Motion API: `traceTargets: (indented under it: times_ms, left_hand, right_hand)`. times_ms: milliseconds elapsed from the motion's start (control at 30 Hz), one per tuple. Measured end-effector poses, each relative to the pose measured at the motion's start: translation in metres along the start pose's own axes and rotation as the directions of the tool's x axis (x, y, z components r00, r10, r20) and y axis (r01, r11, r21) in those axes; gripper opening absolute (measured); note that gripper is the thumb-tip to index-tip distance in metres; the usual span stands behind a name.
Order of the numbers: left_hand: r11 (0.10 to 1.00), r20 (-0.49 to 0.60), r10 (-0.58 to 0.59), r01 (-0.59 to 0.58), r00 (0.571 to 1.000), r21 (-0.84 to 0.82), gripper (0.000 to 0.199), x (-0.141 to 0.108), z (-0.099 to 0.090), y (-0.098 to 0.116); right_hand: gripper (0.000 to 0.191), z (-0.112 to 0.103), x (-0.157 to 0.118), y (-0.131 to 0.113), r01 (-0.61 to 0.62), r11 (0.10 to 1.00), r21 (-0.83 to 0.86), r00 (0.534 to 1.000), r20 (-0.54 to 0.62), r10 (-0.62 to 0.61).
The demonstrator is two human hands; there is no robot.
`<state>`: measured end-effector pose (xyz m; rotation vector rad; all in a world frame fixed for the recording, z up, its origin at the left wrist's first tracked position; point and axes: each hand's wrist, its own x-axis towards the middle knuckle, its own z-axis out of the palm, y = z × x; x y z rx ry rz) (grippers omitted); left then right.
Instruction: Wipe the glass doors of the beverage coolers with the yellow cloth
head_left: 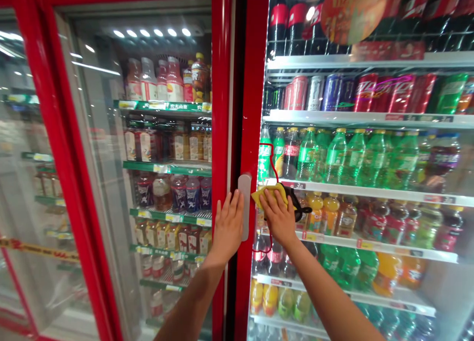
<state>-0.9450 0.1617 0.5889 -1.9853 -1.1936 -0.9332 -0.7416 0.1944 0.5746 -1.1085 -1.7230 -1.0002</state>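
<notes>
My right hand (278, 215) presses a yellow and dark grey cloth (267, 192) against the glass door (370, 185) of the right-hand drinks fridge, close to its red frame. The fingers lie spread over the yellow side, and a dark folded part with a loop sticks out to the right. My left hand (228, 224) rests with fingers stretched out beside the pale grey door handle (244, 207), its fingertips at the handle's left edge. Whether the palm touches the red frame is hard to make out.
Behind the right glass stand shelves of cans (403, 91), green bottles (336, 155) and other drinks. A second red-framed fridge (220, 108) with bottled drinks (174, 81) stands to the left. A round orange sticker (352, 12) is on the upper right glass.
</notes>
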Motion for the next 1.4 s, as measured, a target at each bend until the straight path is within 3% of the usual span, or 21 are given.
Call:
traceTargets:
  times_ms: [233,333,467,567,700,767,967,1033,1200,1300,1400]
  left_hand:
    - [0.999,-0.028,-0.008,0.007,1.0,-0.038,0.077,0.008,0.002,0.012]
    - [0.997,-0.008,-0.032,0.031,0.999,-0.065,0.074,0.01,0.005,0.018]
    - [0.994,0.005,-0.046,0.046,0.999,-0.098,0.075,0.008,0.01,0.026]
    - [0.991,-0.016,-0.037,0.035,0.999,-0.126,0.076,0.012,0.01,0.029]
    - [0.992,-0.038,-0.045,0.04,0.998,-0.12,0.075,0.02,0.008,0.028]
    - [0.992,-0.033,-0.062,0.058,0.998,-0.112,0.075,0.02,0.008,0.026]
    - [0.992,-0.025,-0.075,0.072,0.997,-0.103,0.076,0.015,0.014,0.028]
    - [0.991,-0.036,-0.06,0.055,0.998,-0.122,0.075,0.019,0.015,0.033]
    - [0.987,-0.07,-0.037,0.025,0.997,-0.16,0.076,0.033,0.017,0.048]
    - [0.99,-0.08,-0.036,0.024,0.996,-0.139,0.07,0.031,0.019,0.055]
    - [0.995,-0.075,-0.011,0.003,0.997,-0.1,0.059,0.02,0.021,0.059]
  right_hand:
    - [0.057,0.013,0.034,-0.01,-0.087,0.996,-0.005,0.996,0.016,0.087]
    - [0.054,0.013,0.017,-0.001,0.059,0.998,0.034,0.992,0.108,-0.063]
    - [0.05,-0.001,-0.004,0.024,0.296,0.951,0.093,0.928,0.207,-0.309]
    - [0.052,-0.008,0.017,0.03,0.229,0.972,0.054,0.953,0.19,-0.235]
    - [0.052,0.0,0.05,0.018,0.057,0.998,0.011,0.992,0.113,-0.058]
    - [0.052,0.006,0.044,0.011,0.069,0.997,0.023,0.991,0.114,-0.071]
    - [0.053,0.003,-0.003,0.018,0.301,0.95,0.089,0.928,0.204,-0.313]
    - [0.054,-0.005,0.005,0.026,0.267,0.962,0.063,0.941,0.2,-0.274]
    - [0.057,-0.023,0.027,0.049,0.02,0.997,-0.074,0.994,0.112,-0.012]
    - [0.053,-0.023,-0.005,0.053,-0.139,0.976,-0.166,0.988,0.049,0.149]
    - [0.045,-0.012,-0.067,0.044,-0.253,0.938,-0.236,0.966,-0.013,0.257]
